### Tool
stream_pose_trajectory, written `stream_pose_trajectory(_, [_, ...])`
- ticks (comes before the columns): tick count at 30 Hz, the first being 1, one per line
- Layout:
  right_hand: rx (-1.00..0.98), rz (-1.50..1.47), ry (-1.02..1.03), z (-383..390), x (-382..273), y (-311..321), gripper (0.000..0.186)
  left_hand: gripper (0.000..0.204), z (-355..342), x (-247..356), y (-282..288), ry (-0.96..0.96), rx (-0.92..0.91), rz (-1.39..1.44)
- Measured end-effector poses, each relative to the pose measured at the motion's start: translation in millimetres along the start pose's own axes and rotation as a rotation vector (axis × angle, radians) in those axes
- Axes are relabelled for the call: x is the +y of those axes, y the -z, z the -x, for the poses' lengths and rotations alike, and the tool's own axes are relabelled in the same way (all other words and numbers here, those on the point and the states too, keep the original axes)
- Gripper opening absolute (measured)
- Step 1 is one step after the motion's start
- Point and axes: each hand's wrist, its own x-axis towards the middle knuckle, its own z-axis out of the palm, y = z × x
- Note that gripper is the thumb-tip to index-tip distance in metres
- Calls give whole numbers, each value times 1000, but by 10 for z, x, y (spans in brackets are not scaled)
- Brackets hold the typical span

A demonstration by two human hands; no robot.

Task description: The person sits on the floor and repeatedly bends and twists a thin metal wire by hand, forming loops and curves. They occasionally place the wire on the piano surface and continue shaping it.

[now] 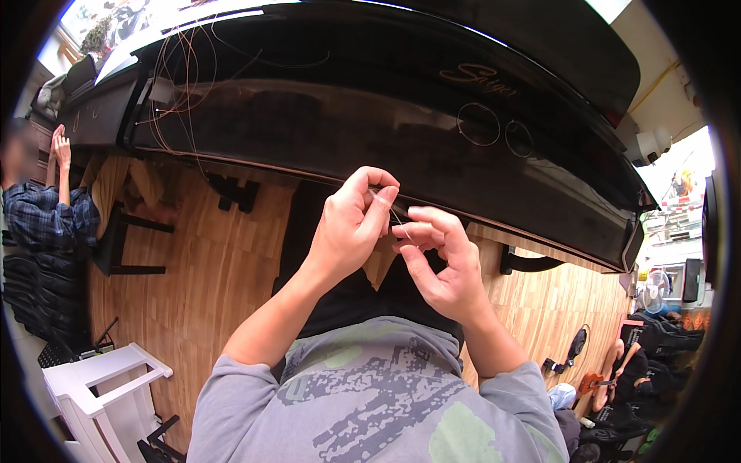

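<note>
My left hand (359,220) is closed in a pinch on a thin, pale string (397,216), raised in front of a glossy black piano (324,108). Just below and to the right, my right hand (440,270) has its fingers curled but apart, with the string running down by its fingertips; whether it touches them is unclear. Loose copper-coloured strings (185,92) trail over the piano's left part. Two thin wire loops (478,143) rest on its surface toward the right.
A person in a checked shirt (46,216) sits at the left, hands raised, near a black bench (139,266). White wooden furniture (108,370) stands lower left. At right are other people (633,363), a guitar (594,382) and a fan (654,289). The floor (185,324) is wooden.
</note>
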Motion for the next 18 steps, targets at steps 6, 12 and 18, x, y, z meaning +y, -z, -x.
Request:
stream_pose_trajectory(6, [-52,9,48,-53,-80,49,34,12,-19,9,1,-23,-4,98])
stream_pose_trajectory(12, [33,-16,-130,-34,-9,66,29,13,29,-6,-35,14,-67,162])
stream_pose_trajectory(18, [186,270,-115,-66,-4,44,13,15,84,81,-18,36,-140,155])
